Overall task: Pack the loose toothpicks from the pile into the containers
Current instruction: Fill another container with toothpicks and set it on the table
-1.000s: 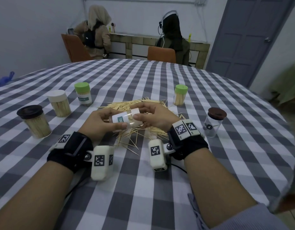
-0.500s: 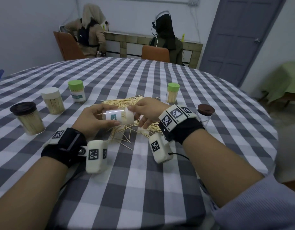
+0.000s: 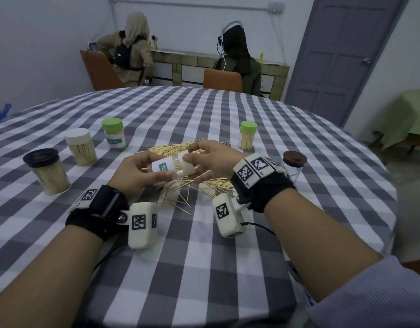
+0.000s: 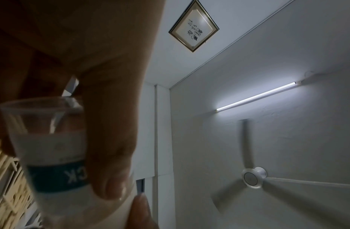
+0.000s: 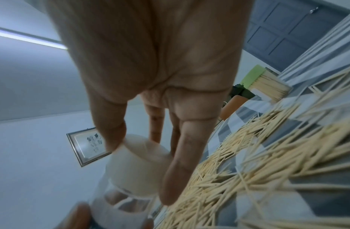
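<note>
A clear toothpick container [image 3: 171, 165] with a white-and-teal label lies sideways in the air above the toothpick pile [image 3: 204, 181]. My left hand [image 3: 142, 171] grips its body [image 4: 52, 148]. My right hand [image 3: 209, 159] grips its cream lid [image 3: 188, 165], thumb and fingers wrapped round the lid [image 5: 136, 167]. The container looks empty through its clear wall. Loose toothpicks [image 5: 268, 162] spread over the checked cloth under both hands.
Three filled containers stand at left: brown-lidded [image 3: 47, 171], white-lidded [image 3: 80, 150], green-lidded [image 3: 113, 134]. A green-lidded one [image 3: 247, 135] stands behind the pile and a brown-lidded clear jar [image 3: 293, 165] at right. Two persons sit at a counter beyond the round table [image 3: 204, 110].
Both hands stay on the container above the pile. It has tilted a little, the lid end lower, and my right wrist has turned while gripping the lid.
</note>
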